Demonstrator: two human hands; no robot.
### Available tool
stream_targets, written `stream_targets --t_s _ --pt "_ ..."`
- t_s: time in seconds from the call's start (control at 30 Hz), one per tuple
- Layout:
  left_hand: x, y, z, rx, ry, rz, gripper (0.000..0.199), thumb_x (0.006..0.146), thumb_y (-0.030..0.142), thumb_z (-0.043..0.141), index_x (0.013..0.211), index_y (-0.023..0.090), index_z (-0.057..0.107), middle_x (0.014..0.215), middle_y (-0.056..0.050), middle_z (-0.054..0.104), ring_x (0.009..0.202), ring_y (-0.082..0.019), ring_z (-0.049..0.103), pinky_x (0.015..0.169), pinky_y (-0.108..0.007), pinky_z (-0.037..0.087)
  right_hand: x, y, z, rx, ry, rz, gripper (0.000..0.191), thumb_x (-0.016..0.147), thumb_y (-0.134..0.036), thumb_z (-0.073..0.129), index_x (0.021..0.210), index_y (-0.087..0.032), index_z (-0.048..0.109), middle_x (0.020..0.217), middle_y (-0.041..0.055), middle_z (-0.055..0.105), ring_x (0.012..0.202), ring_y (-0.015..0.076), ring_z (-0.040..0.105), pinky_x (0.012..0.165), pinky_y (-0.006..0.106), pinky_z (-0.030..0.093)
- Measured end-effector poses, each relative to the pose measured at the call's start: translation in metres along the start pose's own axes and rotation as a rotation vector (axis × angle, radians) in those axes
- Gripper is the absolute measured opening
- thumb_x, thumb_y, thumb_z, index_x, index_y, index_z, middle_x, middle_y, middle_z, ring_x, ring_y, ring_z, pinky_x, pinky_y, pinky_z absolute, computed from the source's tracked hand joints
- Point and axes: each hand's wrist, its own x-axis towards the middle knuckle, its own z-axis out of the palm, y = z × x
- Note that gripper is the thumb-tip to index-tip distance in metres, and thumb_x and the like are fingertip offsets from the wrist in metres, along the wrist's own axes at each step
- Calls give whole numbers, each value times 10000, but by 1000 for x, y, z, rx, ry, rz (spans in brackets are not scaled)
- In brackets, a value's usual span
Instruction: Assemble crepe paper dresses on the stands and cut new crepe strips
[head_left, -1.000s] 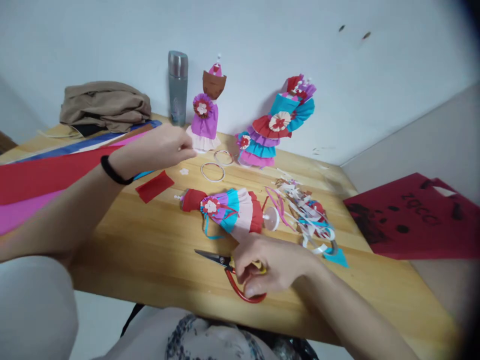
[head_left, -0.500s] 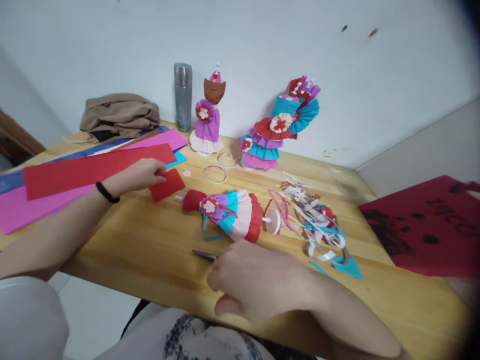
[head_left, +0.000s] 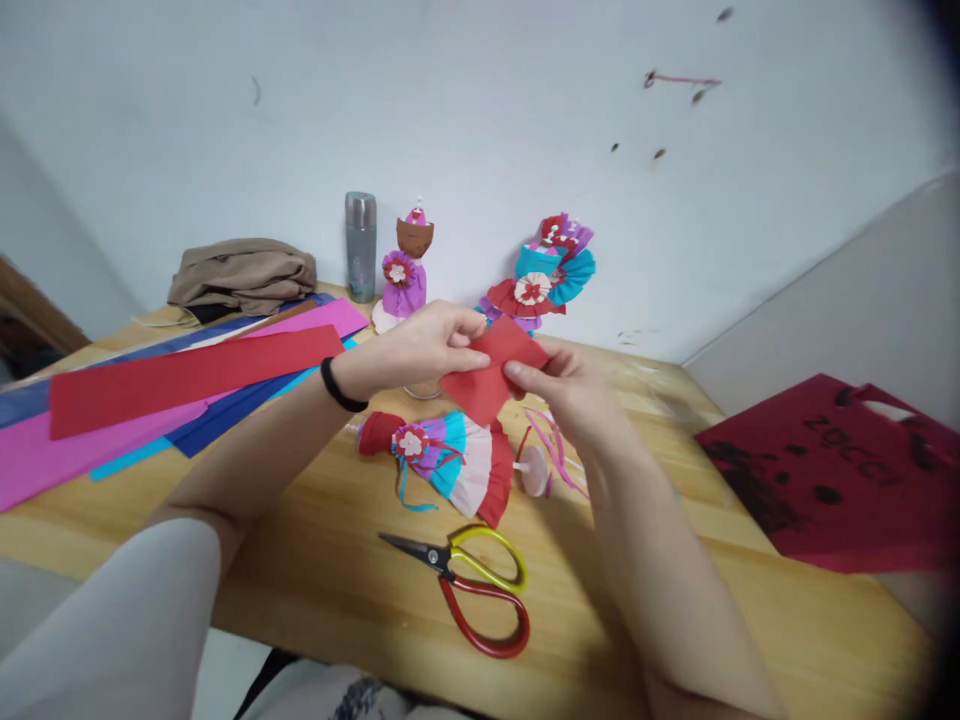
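A small piece of red paper (head_left: 491, 375) is held up over the table between both hands. My left hand (head_left: 435, 342) pinches its left edge, and my right hand (head_left: 570, 380) grips the right edge with the thumb on top. Below the hands lies a doll-like figure in a paper dress (head_left: 457, 455) with red, purple, blue and pale pink tiers and a flower at the waist. Nearer to me, scissors (head_left: 450, 575) with one yellow and one red handle rest on the table, untouched.
Coloured paper strips (head_left: 195, 375) are stacked at left beside a brown cloth (head_left: 244, 275). A grey flask (head_left: 361, 250) and two dressed paper figures, one purple (head_left: 405, 285) and one multicoloured (head_left: 536, 290), stand along the wall. A red bag (head_left: 832, 480) is at right.
The red piece has been lifted off the table by my left hand and brought to the middle. My right hand has moved up from the scissors and now grips the paper too.
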Motion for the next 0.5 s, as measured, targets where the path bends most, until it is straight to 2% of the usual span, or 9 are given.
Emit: stream_targets --t_s 0.17,0.27,0.33,0.4,0.47,0.5 --pt "9 -25 29 -111 41 -7 88 806 211 611 742 169 567 650 4 565 627 -125 557 576 -240 435 -5 -2 -17 18 51 30 282 671 -451 782 787 -222 666 628 -12 624 499 116 511 472 253 429" --pt "9 -30 31 -56 51 8 90 821 215 579 747 163 570 644 10 549 623 -115 540 581 -230 427 -5 -4 -20 -25 77 -6 313 653 -484 797 680 -213 641 544 -20 574 450 104 473 432 243 407" --pt "6 -30 15 52 68 2 112 823 225 570 734 157 571 647 8 548 605 -109 517 574 -229 409 -5 -4 -21 -50 108 -13 362 640 -519 804 633 -209 617 503 -22 553 432 101 464 427 240 409" --pt "-1 -31 -16 238 47 -49 137 808 231 578 694 154 567 646 7 549 593 -108 500 572 -232 388 -6 -5 -21 -82 130 -18 389 641 -548 803 630 -208 615 494 -18 558 430 104 474 432 243 418" --pt "-9 -37 -54 485 -57 -172 152 767 232 610 644 153 568 633 2 557 598 -122 506 571 -239 371 -6 -8 -20 -125 114 -35 398 654 -567 795 636 -207 625 502 -11 569 435 108 486 437 244 418" --pt "-14 -43 -73 609 -96 -296 138 753 240 623 649 156 593 644 -6 586 619 -139 535 579 -245 379 -6 -11 -20 -142 81 -45 405 662 -578 787 633 -208 625 510 -7 574 442 110 494 442 245 419"
